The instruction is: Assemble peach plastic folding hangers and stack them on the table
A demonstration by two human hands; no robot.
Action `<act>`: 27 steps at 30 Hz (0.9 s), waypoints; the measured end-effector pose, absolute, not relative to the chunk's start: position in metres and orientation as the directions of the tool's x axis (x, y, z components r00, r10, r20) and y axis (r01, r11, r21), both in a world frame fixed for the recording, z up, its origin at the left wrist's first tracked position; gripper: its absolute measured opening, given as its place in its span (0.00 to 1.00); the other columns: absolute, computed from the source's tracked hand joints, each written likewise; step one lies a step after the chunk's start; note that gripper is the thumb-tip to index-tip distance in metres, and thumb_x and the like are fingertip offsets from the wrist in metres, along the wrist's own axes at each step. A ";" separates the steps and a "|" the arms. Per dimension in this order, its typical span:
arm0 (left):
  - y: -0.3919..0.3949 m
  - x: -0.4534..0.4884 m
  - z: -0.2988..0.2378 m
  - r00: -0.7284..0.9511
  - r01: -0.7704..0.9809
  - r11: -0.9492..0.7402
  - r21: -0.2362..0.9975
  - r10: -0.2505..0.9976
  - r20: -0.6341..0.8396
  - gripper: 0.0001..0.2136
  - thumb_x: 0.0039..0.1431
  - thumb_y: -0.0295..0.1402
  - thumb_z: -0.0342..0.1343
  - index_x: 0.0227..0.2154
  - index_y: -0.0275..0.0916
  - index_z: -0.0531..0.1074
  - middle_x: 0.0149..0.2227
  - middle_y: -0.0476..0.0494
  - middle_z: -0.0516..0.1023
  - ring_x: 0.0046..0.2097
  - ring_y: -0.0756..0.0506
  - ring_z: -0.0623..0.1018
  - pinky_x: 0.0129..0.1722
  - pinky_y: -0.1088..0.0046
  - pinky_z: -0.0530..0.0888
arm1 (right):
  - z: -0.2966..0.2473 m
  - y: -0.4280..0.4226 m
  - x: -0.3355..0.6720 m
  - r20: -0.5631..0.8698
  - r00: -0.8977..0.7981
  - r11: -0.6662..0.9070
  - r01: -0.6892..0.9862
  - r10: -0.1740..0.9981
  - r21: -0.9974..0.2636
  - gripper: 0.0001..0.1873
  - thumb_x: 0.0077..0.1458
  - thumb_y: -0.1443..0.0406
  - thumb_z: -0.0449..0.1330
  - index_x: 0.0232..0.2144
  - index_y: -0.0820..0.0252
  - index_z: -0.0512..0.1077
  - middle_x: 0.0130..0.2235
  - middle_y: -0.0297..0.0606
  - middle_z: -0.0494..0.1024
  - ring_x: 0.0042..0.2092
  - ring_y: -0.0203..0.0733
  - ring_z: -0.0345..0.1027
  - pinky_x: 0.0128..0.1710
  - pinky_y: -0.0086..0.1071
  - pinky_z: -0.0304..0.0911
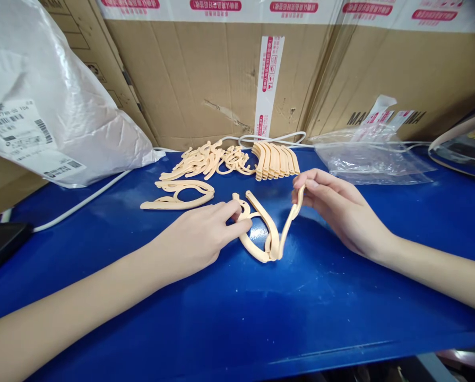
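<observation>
Peach plastic hanger lies on the table, left hand pinching its hook end and right hand pinching the raised arm tip, and I'd guess the neat stack behind is done while the loose pile waits.

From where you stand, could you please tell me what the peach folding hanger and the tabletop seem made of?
The peach folding hanger looks like moulded plastic: uniform colour, thin smooth arms, satin sheen. The blue tabletop is glossy, showing reflections; possibly laminate or paint.
</observation>
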State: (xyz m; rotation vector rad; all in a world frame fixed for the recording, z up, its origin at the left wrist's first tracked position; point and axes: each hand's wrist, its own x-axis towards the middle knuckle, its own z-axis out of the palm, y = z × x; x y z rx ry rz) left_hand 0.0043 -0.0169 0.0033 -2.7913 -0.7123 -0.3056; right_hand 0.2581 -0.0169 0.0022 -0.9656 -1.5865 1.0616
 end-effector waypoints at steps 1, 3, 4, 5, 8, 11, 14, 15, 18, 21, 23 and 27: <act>-0.017 0.004 0.003 0.863 0.486 -0.854 -0.186 0.435 0.258 0.21 0.58 0.15 0.40 0.45 0.37 0.72 0.45 0.39 0.73 0.37 0.44 0.74 0.30 0.71 0.70 | 0.001 -0.014 0.258 0.239 -0.197 0.252 0.044 0.951 -0.967 0.07 0.64 0.66 0.50 0.35 0.60 0.68 0.30 0.33 0.67 0.32 0.34 0.66 0.34 0.30 0.68; -0.017 0.004 0.003 0.870 0.472 -0.860 -0.193 0.419 0.262 0.22 0.57 0.14 0.39 0.45 0.37 0.72 0.48 0.38 0.73 0.39 0.43 0.76 0.32 0.70 0.72 | 0.000 -0.011 0.259 0.163 -0.163 0.162 -0.021 0.973 -0.987 0.06 0.63 0.67 0.49 0.35 0.60 0.66 0.29 0.32 0.65 0.27 0.31 0.64 0.25 0.26 0.65; -0.017 0.004 0.002 0.872 0.466 -0.864 -0.193 0.412 0.263 0.22 0.57 0.14 0.39 0.46 0.37 0.72 0.49 0.38 0.73 0.41 0.43 0.76 0.33 0.69 0.73 | 0.000 -0.010 0.259 0.138 -0.159 0.135 -0.030 0.978 -0.990 0.05 0.63 0.68 0.50 0.35 0.60 0.65 0.29 0.31 0.64 0.24 0.30 0.61 0.21 0.24 0.61; -0.017 0.003 0.001 0.876 0.458 -0.869 -0.187 0.406 0.262 0.23 0.56 0.14 0.39 0.46 0.37 0.72 0.51 0.38 0.72 0.42 0.43 0.77 0.34 0.69 0.73 | -0.001 -0.009 0.259 0.122 -0.165 0.121 -0.019 0.979 -0.992 0.05 0.63 0.68 0.50 0.36 0.60 0.65 0.29 0.30 0.64 0.22 0.28 0.57 0.17 0.23 0.56; -0.017 0.002 -0.001 0.882 0.440 -0.889 -0.124 0.402 0.244 0.23 0.56 0.14 0.39 0.48 0.39 0.70 0.53 0.40 0.71 0.45 0.44 0.77 0.36 0.70 0.75 | -0.003 -0.008 0.260 0.160 -0.237 0.199 0.149 0.958 -0.969 0.06 0.64 0.65 0.51 0.39 0.61 0.66 0.28 0.29 0.63 0.22 0.28 0.54 0.17 0.23 0.51; -0.018 0.001 -0.002 0.883 0.425 -0.903 -0.055 0.401 0.244 0.21 0.57 0.15 0.41 0.47 0.39 0.70 0.55 0.42 0.71 0.47 0.45 0.77 0.37 0.73 0.75 | -0.005 -0.010 0.262 0.264 -0.376 0.433 0.494 0.888 -0.754 0.13 0.65 0.60 0.50 0.46 0.60 0.68 0.25 0.29 0.66 0.25 0.32 0.61 0.23 0.26 0.58; -0.019 0.000 -0.002 0.887 0.399 -0.915 -0.060 0.369 0.277 0.19 0.59 0.16 0.41 0.44 0.38 0.72 0.54 0.42 0.73 0.47 0.45 0.77 0.37 0.72 0.75 | -0.003 -0.013 0.265 0.248 -0.529 0.583 0.701 0.811 -0.412 0.16 0.66 0.59 0.50 0.51 0.56 0.69 0.35 0.35 0.79 0.33 0.38 0.73 0.33 0.31 0.65; -0.018 0.000 -0.002 0.889 0.389 -0.918 -0.075 0.353 0.290 0.18 0.59 0.17 0.41 0.43 0.37 0.72 0.53 0.41 0.74 0.47 0.44 0.77 0.39 0.71 0.76 | -0.003 -0.013 0.265 0.236 -0.561 0.608 0.714 0.794 -0.347 0.16 0.67 0.60 0.49 0.51 0.56 0.70 0.40 0.37 0.80 0.38 0.40 0.75 0.36 0.33 0.66; -0.016 0.001 0.000 0.891 0.379 -0.916 -0.133 0.322 0.321 0.17 0.61 0.18 0.40 0.43 0.33 0.72 0.50 0.38 0.77 0.48 0.43 0.77 0.43 0.68 0.75 | -0.001 -0.012 0.267 0.231 -0.595 0.638 0.726 0.770 -0.257 0.14 0.67 0.61 0.49 0.47 0.56 0.72 0.44 0.37 0.81 0.41 0.42 0.77 0.37 0.33 0.67; -0.014 0.000 0.000 0.859 0.443 -0.879 -0.177 0.360 0.365 0.16 0.62 0.19 0.40 0.41 0.32 0.73 0.47 0.38 0.78 0.46 0.42 0.78 0.42 0.66 0.75 | -0.001 -0.011 0.269 0.238 -0.615 0.658 0.721 0.752 -0.219 0.14 0.67 0.60 0.49 0.42 0.58 0.73 0.39 0.36 0.81 0.37 0.41 0.77 0.34 0.31 0.67; -0.013 -0.002 0.000 0.818 0.512 -0.847 -0.146 0.428 0.386 0.14 0.62 0.20 0.41 0.39 0.33 0.73 0.45 0.38 0.79 0.43 0.42 0.79 0.39 0.67 0.75 | 0.000 -0.010 0.270 0.223 -0.675 0.711 0.667 0.703 -0.221 0.15 0.67 0.60 0.48 0.41 0.59 0.73 0.39 0.36 0.81 0.37 0.39 0.76 0.36 0.31 0.67; -0.013 -0.004 0.001 0.724 0.608 -0.791 0.070 0.589 0.359 0.11 0.63 0.25 0.44 0.34 0.36 0.72 0.42 0.43 0.79 0.39 0.46 0.78 0.34 0.72 0.73 | 0.001 -0.011 0.272 0.220 -0.773 0.803 0.561 0.595 -0.202 0.16 0.67 0.60 0.49 0.46 0.58 0.74 0.45 0.36 0.80 0.41 0.38 0.77 0.38 0.30 0.68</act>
